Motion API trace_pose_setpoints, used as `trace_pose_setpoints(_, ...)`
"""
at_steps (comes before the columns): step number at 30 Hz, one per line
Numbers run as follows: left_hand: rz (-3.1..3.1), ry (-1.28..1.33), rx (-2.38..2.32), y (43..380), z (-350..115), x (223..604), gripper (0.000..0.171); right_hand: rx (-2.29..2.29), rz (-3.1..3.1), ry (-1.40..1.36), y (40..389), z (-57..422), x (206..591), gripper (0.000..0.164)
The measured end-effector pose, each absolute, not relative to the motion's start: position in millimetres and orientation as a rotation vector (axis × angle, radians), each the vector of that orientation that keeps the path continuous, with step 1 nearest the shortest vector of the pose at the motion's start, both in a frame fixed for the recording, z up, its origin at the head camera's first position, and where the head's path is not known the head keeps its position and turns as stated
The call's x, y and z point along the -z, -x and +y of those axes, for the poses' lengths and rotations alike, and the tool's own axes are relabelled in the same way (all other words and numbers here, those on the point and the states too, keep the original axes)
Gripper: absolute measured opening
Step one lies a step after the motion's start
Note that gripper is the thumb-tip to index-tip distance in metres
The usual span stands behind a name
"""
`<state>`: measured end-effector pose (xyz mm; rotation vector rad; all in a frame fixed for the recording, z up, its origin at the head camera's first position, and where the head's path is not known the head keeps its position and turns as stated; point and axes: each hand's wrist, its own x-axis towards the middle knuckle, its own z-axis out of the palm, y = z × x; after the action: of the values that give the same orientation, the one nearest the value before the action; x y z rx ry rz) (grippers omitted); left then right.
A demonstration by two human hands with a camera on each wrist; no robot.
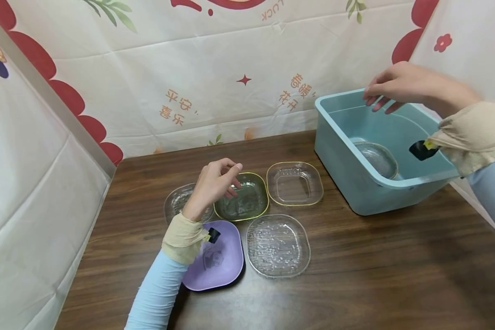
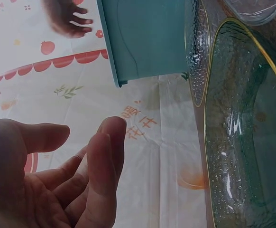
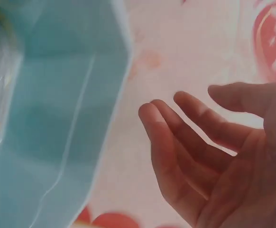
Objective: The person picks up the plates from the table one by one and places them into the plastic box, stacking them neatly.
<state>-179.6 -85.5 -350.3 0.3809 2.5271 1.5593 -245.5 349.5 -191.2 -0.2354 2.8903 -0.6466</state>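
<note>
My left hand [image 1: 217,184] hovers over the dark green glass dish [image 1: 247,201] with a gold rim, fingers loosely bent and nothing in them. Its forearm crosses above a purple square plate [image 1: 227,263] and partly hides a clear dish [image 1: 174,201] at the left. My right hand [image 1: 408,87] is raised over the far side of the blue-green plastic tub [image 1: 342,169], fingers relaxed and holding nothing. Inside the tub lies a clear glass dish [image 1: 377,159]. In the right wrist view the hand's fingers [image 3: 161,142] are apart from the tub wall.
A clear gold-rimmed dish [image 1: 294,184] stands between the green dish and the tub. Nearer the front is a clear ribbed glass plate [image 1: 278,247]. All rest on a dark wooden table [image 1: 354,275]. A printed white cloth [image 1: 231,105] hangs behind, and another covers the left side.
</note>
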Motion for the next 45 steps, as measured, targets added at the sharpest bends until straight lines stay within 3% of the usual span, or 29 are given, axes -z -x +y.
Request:
trace_pose_setpoints(8,2.555,-0.394,-1.533,180.5,-82.4,346.2,0.030,0.625,2.899,0.424,219.9,286.6,190.8,0.040)
trace_pose_setpoints(18,2.558,-0.378,-1.555,181.4,-82.3,343.9,0.031,0.626,2.879,0.539,192.3,235.5,226.5,0.034)
trace_pose_setpoints(33,2.605,-0.373,-1.526,178.6,-82.7,342.0,0.030,1.090,2.724,0.497,194.5,209.8,304.6,0.028)
trace_pose_setpoints(45,2.635,-0.361,-1.528,178.7,-90.5,338.4,0.031,1.257,2.620,0.498,203.7,194.5,324.6,0.028)
